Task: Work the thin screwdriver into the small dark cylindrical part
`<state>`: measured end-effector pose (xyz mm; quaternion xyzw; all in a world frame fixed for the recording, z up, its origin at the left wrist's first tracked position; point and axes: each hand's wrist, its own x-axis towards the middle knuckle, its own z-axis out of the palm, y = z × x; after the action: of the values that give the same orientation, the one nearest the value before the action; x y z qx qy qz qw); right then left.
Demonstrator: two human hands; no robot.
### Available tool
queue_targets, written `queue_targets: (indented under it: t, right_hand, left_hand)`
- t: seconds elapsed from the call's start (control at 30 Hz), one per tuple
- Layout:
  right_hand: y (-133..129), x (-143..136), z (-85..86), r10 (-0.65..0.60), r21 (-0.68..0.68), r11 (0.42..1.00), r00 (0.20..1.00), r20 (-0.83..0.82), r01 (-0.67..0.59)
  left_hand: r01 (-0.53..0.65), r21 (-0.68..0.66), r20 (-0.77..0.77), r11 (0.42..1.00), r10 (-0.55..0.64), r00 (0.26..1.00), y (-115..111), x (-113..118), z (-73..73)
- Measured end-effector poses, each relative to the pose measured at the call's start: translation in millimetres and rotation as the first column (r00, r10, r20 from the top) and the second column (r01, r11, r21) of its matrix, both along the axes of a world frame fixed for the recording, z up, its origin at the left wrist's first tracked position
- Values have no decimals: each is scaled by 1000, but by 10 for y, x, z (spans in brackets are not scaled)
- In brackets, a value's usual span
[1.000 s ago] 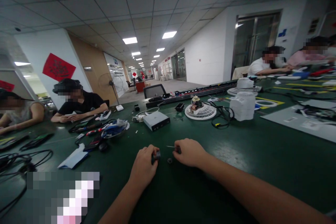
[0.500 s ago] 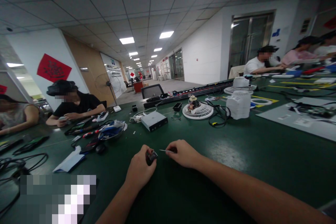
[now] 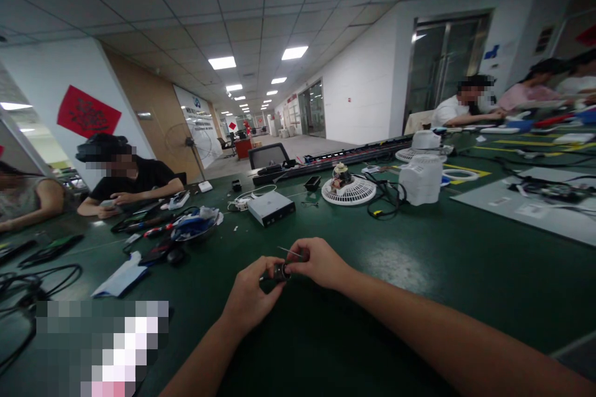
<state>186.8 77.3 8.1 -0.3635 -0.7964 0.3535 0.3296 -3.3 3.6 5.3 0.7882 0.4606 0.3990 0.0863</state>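
Observation:
My left hand (image 3: 248, 296) is closed around a small dark cylindrical part (image 3: 280, 272), whose round end faces my right hand. Between the thumb and fingers of my right hand (image 3: 322, 264) is a thin metal tool (image 3: 287, 252); its pale tip points left and up, and I cannot make out its exact kind. The right fingertips meet the end of the dark part, just above the green table (image 3: 298, 335). Beyond both hands lies a silver disc drive (image 3: 271, 208).
A white fan grille with a motor (image 3: 349, 189) stands past the drive, beside a white housing (image 3: 420, 180) and black cables. To the left lie a bowl with blue cloth (image 3: 195, 223) and a folded pale sheet (image 3: 118, 278). Other people sit at both sides.
My right hand has moved left, so its fingers now touch the dark part. The thin tool has tilted upward, and the part's round end has turned toward the right hand.

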Motion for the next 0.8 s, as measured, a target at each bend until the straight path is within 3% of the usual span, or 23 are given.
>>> queue_targets:
  t: [0.17,0.37,0.57,0.7,0.8]
  right_hand:
    - [50,1,-38,95,-231,967,994,-60,-106]
    - [-9,12,-14,55,-10,998,998,22,-55]
    - [-80,25,45,44,93,994,993,109,-54]
    - [-62,-3,10,23,43,999,998,56,-26]
    - [-28,-45,-70,68,-142,988,998,5,-67]
  left_hand:
    - [17,-19,6,1000,-17,1000,-7,-11,-20]
    - [17,-9,-1,1000,-17,1000,-17,9,-18]
    - [28,-8,-28,1000,-28,999,-30,15,-29]
    - [23,21,-3,1000,-23,1000,-17,14,-21]
    - [11,36,24,999,-12,1000,-7,15,-19]
